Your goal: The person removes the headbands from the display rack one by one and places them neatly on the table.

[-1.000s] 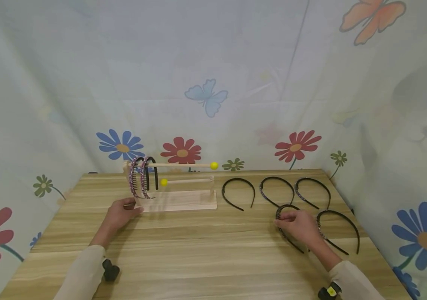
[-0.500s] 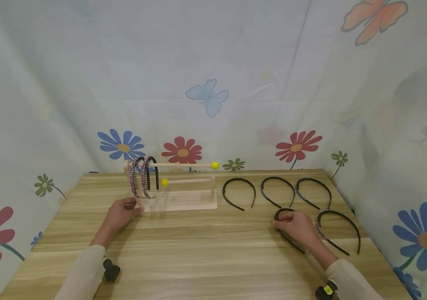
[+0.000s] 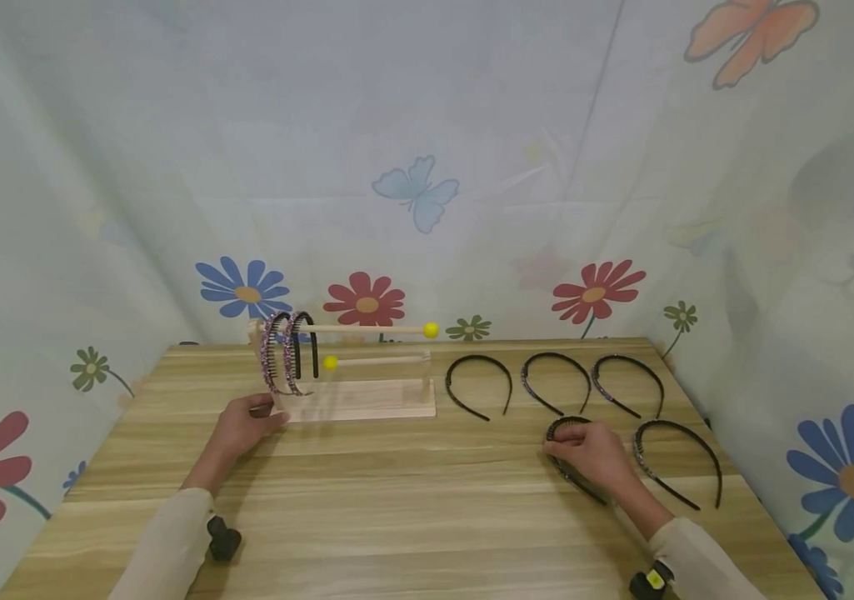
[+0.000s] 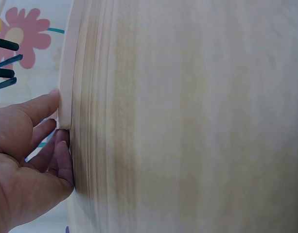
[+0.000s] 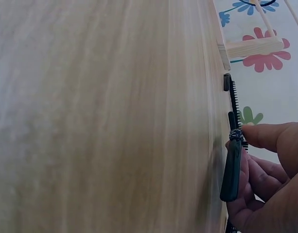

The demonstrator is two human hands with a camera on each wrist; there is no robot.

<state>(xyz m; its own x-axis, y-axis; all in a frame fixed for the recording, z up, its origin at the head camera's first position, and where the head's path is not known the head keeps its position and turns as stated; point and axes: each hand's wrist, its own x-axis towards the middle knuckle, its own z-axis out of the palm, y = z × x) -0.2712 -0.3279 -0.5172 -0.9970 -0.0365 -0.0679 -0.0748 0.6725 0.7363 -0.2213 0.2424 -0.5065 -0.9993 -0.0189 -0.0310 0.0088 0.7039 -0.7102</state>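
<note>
My left hand (image 3: 242,429) grips the left end of a pale wooden stand's base (image 3: 367,402); in the left wrist view, the thumb lies on the base's edge (image 4: 66,63) and the fingers curl at its end. Two sparkly pink-purple toothed headbands (image 3: 292,354) hang on the stand's upper rod. At the right, my right hand (image 3: 595,454) pinches a black toothed headband between thumb and fingers. The right wrist view shows that headband (image 5: 230,170) close to the tabletop, with a beaded bit by the fingertips. Part of it is hidden behind the hand.
Several black headbands lie on the wooden table (image 3: 397,517): one (image 3: 477,358) right of the stand, two more behind my right hand, and another (image 3: 681,425) to its right. Yellow balls (image 3: 431,331) cap the stand's rods. A flowered cloth (image 3: 471,250) hangs behind.
My right hand has shifted slightly left, and the top of the headband in it sits a little lower and further left. The left hand and stand stay put.
</note>
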